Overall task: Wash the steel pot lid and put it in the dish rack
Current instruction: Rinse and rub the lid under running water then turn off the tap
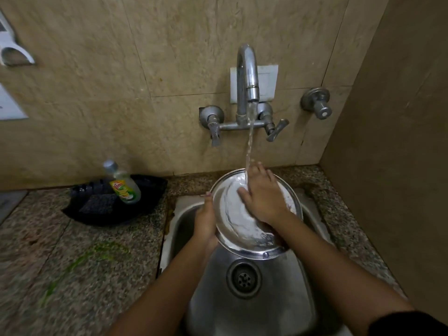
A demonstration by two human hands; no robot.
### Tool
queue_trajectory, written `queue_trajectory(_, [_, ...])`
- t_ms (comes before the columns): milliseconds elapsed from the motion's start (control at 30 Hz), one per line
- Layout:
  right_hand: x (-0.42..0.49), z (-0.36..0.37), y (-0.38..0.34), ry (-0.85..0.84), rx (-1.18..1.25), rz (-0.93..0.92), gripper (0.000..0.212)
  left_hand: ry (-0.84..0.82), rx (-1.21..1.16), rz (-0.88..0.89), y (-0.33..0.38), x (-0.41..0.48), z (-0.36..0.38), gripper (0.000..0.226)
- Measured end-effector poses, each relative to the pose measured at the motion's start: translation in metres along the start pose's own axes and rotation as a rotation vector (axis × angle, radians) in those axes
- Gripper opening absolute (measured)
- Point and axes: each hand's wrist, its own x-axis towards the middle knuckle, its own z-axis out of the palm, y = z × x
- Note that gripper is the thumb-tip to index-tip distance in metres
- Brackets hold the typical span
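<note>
The round steel pot lid (238, 230) is held tilted over the steel sink (264, 309), its face white with soap foam. My left hand (206, 220) grips its left rim from beneath. My right hand (263, 197) lies flat on the lid's face with fingers spread, under the stream of water falling from the tap (247, 76). No dish rack is in view.
A black tray (145, 202) on the granite counter left of the sink holds a dish-soap bottle (122, 183) and a dark scrub pad (98, 203). A valve knob (318, 103) sticks out of the wall at right. A side wall closes in the right.
</note>
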Motion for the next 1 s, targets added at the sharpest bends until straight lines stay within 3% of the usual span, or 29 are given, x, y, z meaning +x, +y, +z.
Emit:
queue_trajectory(133, [-0.010,0.003,-0.054,-0.106,0.099,-0.336,0.062,-0.051,-0.067,-0.002,0.011,0.000,0.008,0.056])
queue_trajectory(267, [-0.056,-0.004,-0.021,-0.217,0.060,-0.487,0.058,0.037,-0.082,-0.016,0.020,0.009,-0.007,0.063])
queue_trajectory(367, [-0.063,-0.010,0.022,-0.186,-0.023,-0.363,0.061,0.107,-0.043,0.035,0.019,0.005,-0.009,0.055])
queue_trajectory(500, [-0.023,-0.006,0.035,-0.022,-0.060,-0.102,0.065,0.020,0.016,0.051,0.010,0.000,-0.006,0.046])
queue_trajectory(600, [0.022,-0.010,0.015,0.091,0.041,-0.059,0.049,-0.032,0.121,0.101,0.015,-0.010,-0.003,0.035])
queue_trajectory(800, [0.041,-0.042,-0.032,0.016,0.061,-0.677,0.038,-0.180,0.380,0.371,0.041,-0.007,-0.002,0.016])
queue_trajectory(867, [0.041,-0.052,-0.020,-0.066,0.248,-0.616,0.029,-0.250,0.433,0.381,0.050,-0.010,0.001,0.017])
queue_trajectory(933, [0.043,-0.056,0.006,-0.143,0.468,-0.398,0.024,-0.308,0.419,0.344,0.056,-0.008,-0.003,0.021])
queue_trajectory(1000, [0.041,-0.058,0.031,-0.109,0.590,-0.228,0.028,-0.317,0.372,0.297,0.060,-0.004,-0.010,0.026])
